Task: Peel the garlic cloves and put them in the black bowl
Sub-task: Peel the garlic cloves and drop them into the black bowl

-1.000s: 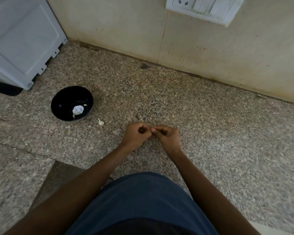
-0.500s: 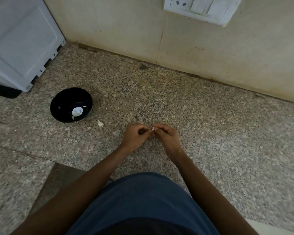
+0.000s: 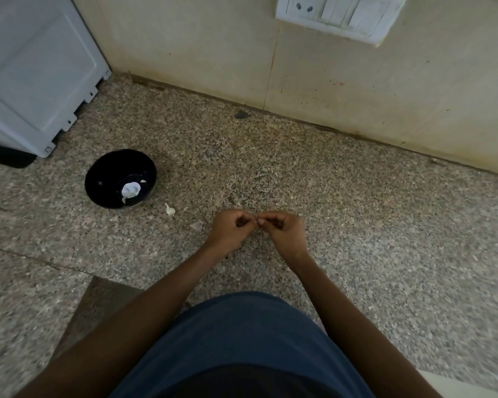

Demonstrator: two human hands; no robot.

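Where the speckled stone bench (image 3: 357, 202) meets the left edge of the view, a pale grey appliance panel (image 3: 35, 70) leans over a dark base. Just right of it, the black bowl (image 3: 98, 179) sits upright on the bench, holding a white garlic piece (image 3: 130, 190) near its bottom and a small pale sliver beside that. Just beside the bowl's right rim, a loose garlic clove (image 3: 169, 210) lies on the stone, skin state too small to judge. A thin scrap, likely peel (image 3: 196, 225), rests between that clove and the hands.

Centre: left hand (image 3: 230, 231) and right hand (image 3: 282, 232) meet fingertip to fingertip above the bench, both with fingers curled in tight. They appear to pinch something tiny between them, probably a clove being peeled, but the object itself is hidden by the fingers; cannot tell its long axis or how much skin remains.

Key relation: the bowl lies to the left of the hands and slightly farther from the person, well apart from them. The left hand is the nearer one, so a drop into the bowl likely falls to it, passing over the loose clove.

Far right: bare bench, cream wall (image 3: 385, 96), and a white switch plate (image 3: 339, 15) above.
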